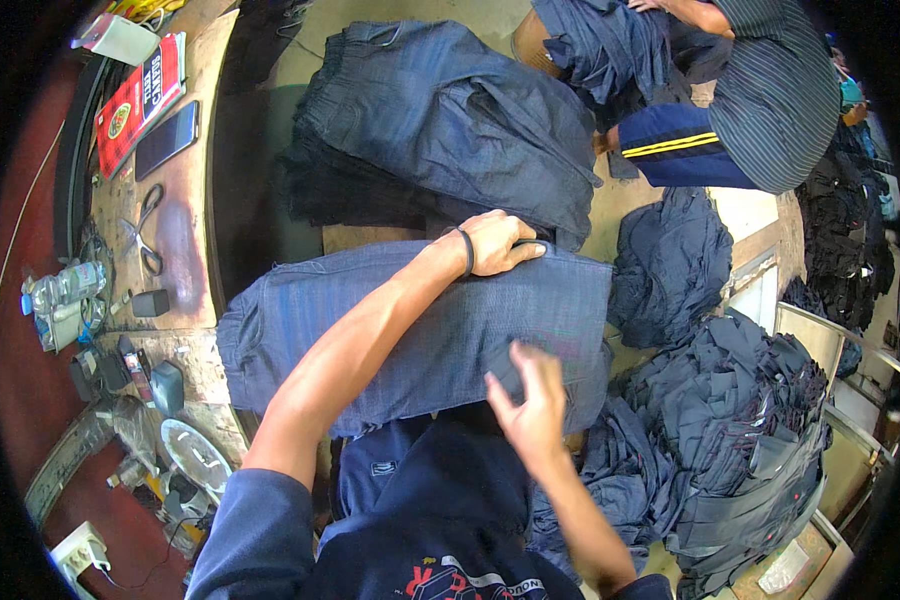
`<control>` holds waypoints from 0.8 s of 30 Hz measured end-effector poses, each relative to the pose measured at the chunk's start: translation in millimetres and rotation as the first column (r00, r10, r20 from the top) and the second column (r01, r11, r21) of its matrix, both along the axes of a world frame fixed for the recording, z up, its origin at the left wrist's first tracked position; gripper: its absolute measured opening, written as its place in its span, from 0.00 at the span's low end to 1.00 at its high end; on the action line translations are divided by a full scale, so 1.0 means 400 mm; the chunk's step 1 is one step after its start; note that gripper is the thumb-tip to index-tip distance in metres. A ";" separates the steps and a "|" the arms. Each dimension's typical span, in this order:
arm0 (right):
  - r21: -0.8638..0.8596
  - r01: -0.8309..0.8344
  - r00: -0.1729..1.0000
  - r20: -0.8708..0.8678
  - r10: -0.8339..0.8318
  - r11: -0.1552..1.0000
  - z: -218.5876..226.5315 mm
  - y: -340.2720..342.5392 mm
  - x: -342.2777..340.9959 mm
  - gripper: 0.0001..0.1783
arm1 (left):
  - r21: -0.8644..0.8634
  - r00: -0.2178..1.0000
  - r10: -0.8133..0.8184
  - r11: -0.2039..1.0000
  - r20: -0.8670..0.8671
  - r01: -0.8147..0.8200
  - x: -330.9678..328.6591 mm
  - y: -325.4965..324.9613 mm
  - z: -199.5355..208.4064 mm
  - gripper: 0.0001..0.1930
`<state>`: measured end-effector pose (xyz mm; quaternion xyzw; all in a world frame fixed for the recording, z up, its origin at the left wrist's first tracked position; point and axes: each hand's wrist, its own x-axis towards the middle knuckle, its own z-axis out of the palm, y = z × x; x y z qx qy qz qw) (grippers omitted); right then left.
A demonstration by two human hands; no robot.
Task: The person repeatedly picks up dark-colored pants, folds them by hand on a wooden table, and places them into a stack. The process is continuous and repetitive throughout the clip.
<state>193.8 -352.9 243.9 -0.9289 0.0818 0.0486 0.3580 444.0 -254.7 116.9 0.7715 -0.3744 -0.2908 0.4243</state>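
Observation:
A pair of blue-grey denim trousers (400,330) lies folded flat across my lap, its gathered waistband toward the left. At the far edge of the cloth, my left hand (495,243), with a dark band at the wrist, is closed with curled fingers on the fabric; a small dark spot shows by its thumb. My right hand (535,405) is over the right part of the trousers, blurred by motion. Between its thumb and fingers is a small dark grey block (506,372), whose kind I cannot make out.
Beyond lies a stack of denim trousers (450,110). Dark garments (730,430) are heaped at right. On the left board are scissors (145,230), a phone (167,140), a red book (140,105) and a dark block (150,303). A co-worker (780,90) sits at far right.

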 end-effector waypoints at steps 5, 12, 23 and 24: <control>0.261 -0.312 0.941 -0.044 0.335 0.913 0.012 0.025 -0.032 0.26 | 0.058 0.999 0.030 0.998 0.029 -0.031 -0.009 0.004 0.023 0.24; 0.448 -0.390 0.795 -0.277 0.540 0.804 0.074 0.047 -0.057 0.35 | -0.003 0.997 0.005 1.000 0.081 -0.005 -0.005 0.051 0.100 0.24; 0.161 0.040 0.809 -0.584 0.063 0.986 0.041 -0.434 0.342 0.29 | 0.393 0.604 0.676 0.463 0.422 -0.794 -0.254 0.680 0.344 0.21; 0.234 0.003 0.785 -0.603 0.143 0.972 0.021 -0.458 0.351 0.30 | 0.233 0.586 0.607 0.560 0.538 -0.795 -0.246 0.641 0.333 0.18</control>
